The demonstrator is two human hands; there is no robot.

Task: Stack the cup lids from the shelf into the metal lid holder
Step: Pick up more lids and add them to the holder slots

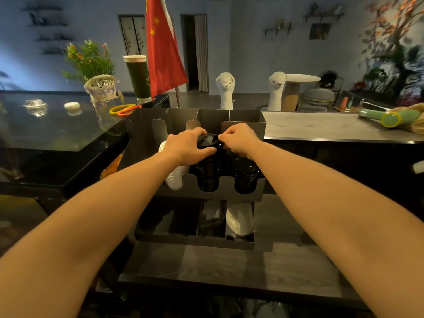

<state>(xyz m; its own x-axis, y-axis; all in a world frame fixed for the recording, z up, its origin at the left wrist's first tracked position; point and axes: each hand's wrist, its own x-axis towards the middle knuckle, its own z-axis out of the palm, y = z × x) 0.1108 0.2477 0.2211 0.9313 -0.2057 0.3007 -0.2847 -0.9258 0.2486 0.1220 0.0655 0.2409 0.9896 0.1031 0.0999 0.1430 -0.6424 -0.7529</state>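
We grip a black lid with our left hand and right hand, both curled round its rim, directly above the lid stack in the metal holder.

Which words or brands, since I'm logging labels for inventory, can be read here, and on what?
No text is legible.
tall dark cup: faint marks on its side, too blurred to read.
red flag: yellow stars only, no words.
black lid: no readable marking.

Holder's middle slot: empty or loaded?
Loaded: a black lid stack shows through the cutout of the metal lid holder; left hand and right hand hold a top lid above it.
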